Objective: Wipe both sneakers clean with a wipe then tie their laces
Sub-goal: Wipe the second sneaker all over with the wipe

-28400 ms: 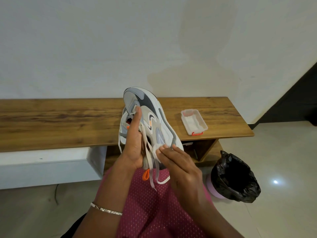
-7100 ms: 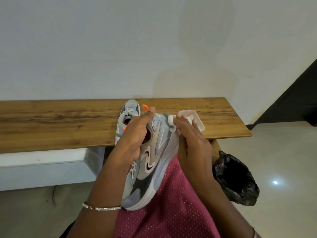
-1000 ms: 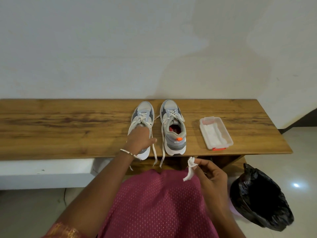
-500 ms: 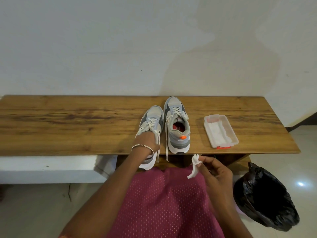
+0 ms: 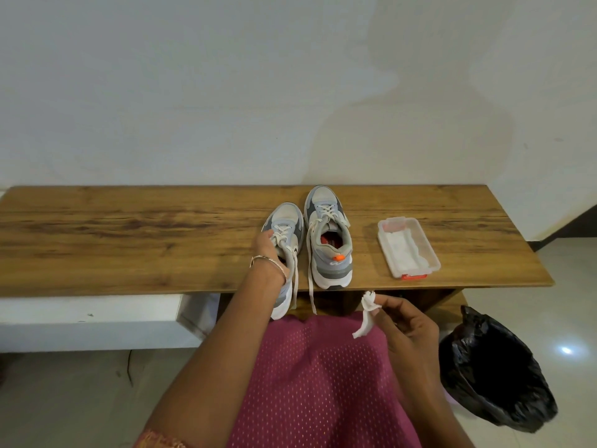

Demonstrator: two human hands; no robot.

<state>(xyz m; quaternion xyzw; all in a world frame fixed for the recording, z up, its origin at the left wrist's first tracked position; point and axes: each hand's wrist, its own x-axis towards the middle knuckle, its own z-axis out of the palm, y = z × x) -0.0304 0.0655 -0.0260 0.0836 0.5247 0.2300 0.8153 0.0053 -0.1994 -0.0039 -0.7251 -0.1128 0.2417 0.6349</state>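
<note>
Two grey and white sneakers stand side by side on the wooden bench (image 5: 129, 234), toes toward the wall. My left hand (image 5: 266, 248) grips the left sneaker (image 5: 286, 227) at its collar and tongue; its heel hangs over the bench's front edge. The right sneaker (image 5: 328, 234) stands free, its untied laces trailing over the edge. My right hand (image 5: 403, 321) pinches a crumpled white wipe (image 5: 366, 313) above my lap, below the bench edge.
A clear plastic box of wipes (image 5: 408, 248) with an orange clasp lies on the bench right of the sneakers. A bin lined with a black bag (image 5: 494, 373) stands on the floor at the right. A white wall runs behind the bench.
My left hand has slid the left sneaker back toward me, so its heel now overhangs the bench edge. My right hand with the wipe has stayed over my lap.
</note>
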